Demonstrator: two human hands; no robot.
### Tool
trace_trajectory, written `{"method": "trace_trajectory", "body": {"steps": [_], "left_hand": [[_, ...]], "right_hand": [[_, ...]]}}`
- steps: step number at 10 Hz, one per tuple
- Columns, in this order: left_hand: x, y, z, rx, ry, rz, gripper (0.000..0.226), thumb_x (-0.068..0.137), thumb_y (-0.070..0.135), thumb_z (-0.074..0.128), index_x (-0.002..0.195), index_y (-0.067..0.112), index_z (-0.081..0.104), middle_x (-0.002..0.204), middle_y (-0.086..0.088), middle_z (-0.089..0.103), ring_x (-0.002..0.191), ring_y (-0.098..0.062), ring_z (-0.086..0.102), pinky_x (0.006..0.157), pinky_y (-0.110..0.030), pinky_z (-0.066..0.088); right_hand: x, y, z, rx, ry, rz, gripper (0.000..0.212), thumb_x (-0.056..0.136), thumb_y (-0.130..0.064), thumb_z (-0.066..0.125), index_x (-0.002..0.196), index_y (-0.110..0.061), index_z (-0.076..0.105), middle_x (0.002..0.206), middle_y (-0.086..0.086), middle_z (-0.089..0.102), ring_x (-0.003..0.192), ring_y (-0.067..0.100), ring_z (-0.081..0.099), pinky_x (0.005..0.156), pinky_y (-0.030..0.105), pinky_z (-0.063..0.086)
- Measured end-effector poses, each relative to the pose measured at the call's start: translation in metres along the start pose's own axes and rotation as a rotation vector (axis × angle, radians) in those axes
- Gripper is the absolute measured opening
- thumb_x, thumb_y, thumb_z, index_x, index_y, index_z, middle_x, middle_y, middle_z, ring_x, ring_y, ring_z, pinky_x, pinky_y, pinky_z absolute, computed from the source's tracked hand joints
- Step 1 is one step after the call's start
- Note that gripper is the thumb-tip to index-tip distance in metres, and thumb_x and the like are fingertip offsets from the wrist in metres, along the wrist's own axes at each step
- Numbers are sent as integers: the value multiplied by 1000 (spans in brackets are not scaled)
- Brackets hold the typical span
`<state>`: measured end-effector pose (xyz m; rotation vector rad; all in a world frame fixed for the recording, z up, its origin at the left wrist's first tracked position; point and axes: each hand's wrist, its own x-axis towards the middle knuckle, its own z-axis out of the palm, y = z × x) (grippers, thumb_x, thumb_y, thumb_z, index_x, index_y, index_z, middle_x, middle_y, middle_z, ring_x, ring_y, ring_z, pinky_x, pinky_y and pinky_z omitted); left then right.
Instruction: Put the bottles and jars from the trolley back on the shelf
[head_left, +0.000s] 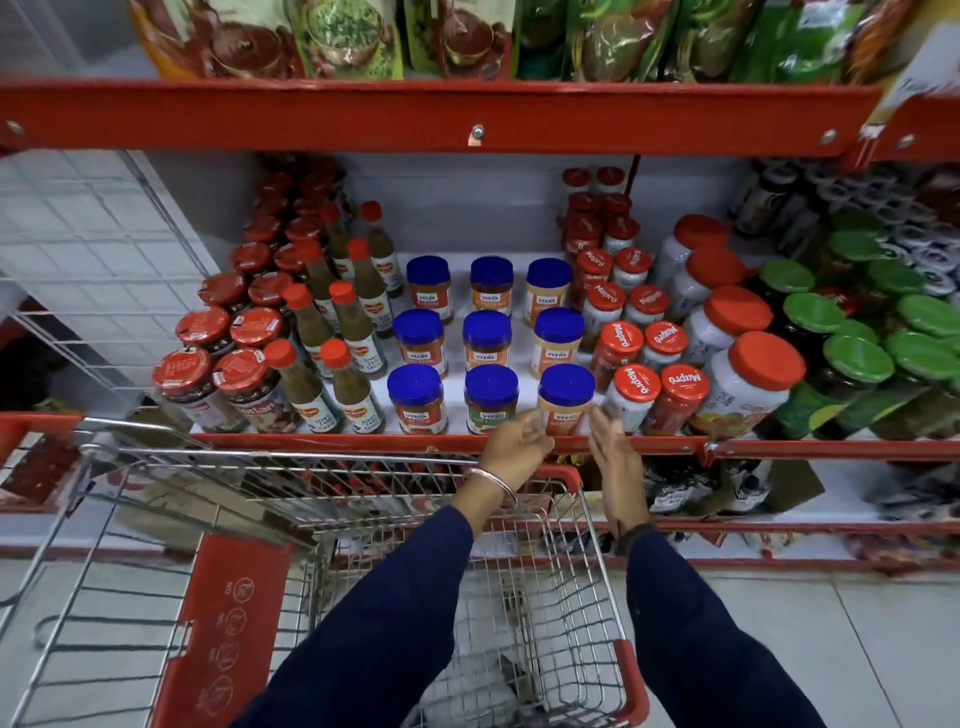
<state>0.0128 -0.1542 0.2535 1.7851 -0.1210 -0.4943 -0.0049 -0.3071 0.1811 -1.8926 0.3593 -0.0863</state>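
Observation:
A blue-lidded jar (565, 399) stands at the front edge of the red shelf (779, 450), at the right end of a row of three such jars. My left hand (514, 446) is just left of its base, fingers apart and blurred, at or near the glass. My right hand (613, 457) is flat and open just right of the jar, not gripping it. The wire trolley (322, 467) stands below my arms against the shelf; its basket shows only mesh and floor.
More blue-lidded jars (487, 343) fill the rows behind. Red-capped sauce bottles (343, 384) stand to the left, red-lidded jam jars (675, 395) and green-lidded jars (857, 358) to the right. An upper red shelf (467, 111) overhangs with packets.

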Motion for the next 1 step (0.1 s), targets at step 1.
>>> {"method": "trace_trajectory", "body": {"steps": [1], "left_hand": [[-13, 36, -22, -48, 146, 137, 35, 88, 1, 51, 121, 11, 55, 122, -9, 62, 104, -15, 57, 94, -32, 53]], "right_hand": [[-65, -5, -11, 70, 65, 43, 43, 92, -59, 28, 122, -37, 50, 134, 8, 52, 123, 21, 48, 103, 35, 39]]}}
